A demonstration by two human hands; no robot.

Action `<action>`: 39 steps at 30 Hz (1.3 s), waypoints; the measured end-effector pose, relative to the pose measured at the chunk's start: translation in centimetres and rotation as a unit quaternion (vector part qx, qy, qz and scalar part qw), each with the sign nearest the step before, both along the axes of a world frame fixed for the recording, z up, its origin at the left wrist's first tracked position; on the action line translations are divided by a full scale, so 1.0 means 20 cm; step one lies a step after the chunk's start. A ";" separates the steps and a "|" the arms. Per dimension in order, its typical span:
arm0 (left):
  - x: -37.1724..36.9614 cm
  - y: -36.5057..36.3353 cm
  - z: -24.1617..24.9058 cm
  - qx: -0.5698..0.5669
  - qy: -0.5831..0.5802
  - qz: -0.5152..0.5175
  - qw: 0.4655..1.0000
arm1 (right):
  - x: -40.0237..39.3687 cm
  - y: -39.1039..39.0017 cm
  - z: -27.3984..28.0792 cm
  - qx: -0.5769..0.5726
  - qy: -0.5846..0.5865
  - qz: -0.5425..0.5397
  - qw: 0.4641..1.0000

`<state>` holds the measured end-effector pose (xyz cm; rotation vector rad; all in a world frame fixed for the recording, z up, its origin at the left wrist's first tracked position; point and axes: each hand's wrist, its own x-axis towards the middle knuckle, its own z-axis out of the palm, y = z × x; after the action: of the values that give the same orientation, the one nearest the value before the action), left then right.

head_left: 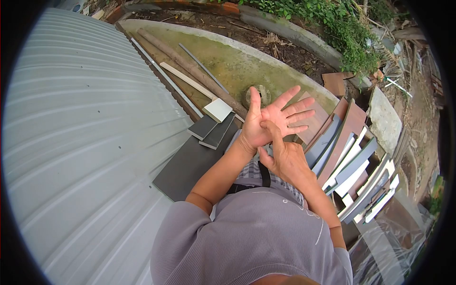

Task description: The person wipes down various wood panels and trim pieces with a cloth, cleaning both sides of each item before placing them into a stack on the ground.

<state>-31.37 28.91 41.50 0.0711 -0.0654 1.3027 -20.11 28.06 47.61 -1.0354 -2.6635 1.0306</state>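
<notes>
My left hand [273, 116] is held out palm up, its fingers spread and nothing in it. Coming from the right side, my right hand [290, 159] rests its index fingertip on the left palm near the base of the thumb. The right thumb stands apart from the index finger, close to the left wrist, while the other right fingers are curled and partly hidden. I see no object in either hand. Below both hands are my grey shirt [251, 232] and checked shorts [249, 172].
Corrugated metal sheeting [95, 142] fills the left side. Dark boards [183, 166] and a small white-faced panel [218, 110] lie beside it. On the right is a stack of board offcuts [349, 147]. A long pole [190, 71] lies on the mossy concrete [228, 52] ahead.
</notes>
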 end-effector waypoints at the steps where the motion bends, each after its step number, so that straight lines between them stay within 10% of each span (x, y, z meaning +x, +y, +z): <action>1: 0.00 0.00 0.00 -0.002 -0.002 -0.001 1.000 | 0.00 0.00 0.00 -0.003 0.003 -0.002 1.000; 17: 0.11 0.03 -0.09 -0.053 -0.011 -0.072 0.996 | 0.14 0.01 -0.05 -0.067 -0.027 -0.052 0.996; 22: 0.14 0.08 -0.27 -0.077 0.458 -0.116 0.878 | 0.52 0.00 -0.34 -0.139 -0.045 -0.168 0.975; 31: 0.16 0.03 -0.56 -0.305 0.550 -0.092 0.772 | 1.64 -0.33 -0.97 -0.146 -0.038 -0.630 0.762; 39: 0.41 0.09 -0.49 -0.274 0.627 -0.142 0.716 | 2.13 -0.90 -1.65 -0.220 -0.086 -0.686 0.689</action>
<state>-23.24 30.65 31.73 0.4068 1.4291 0.6910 22.48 10.00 14.65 -2.5600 -0.8758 1.0563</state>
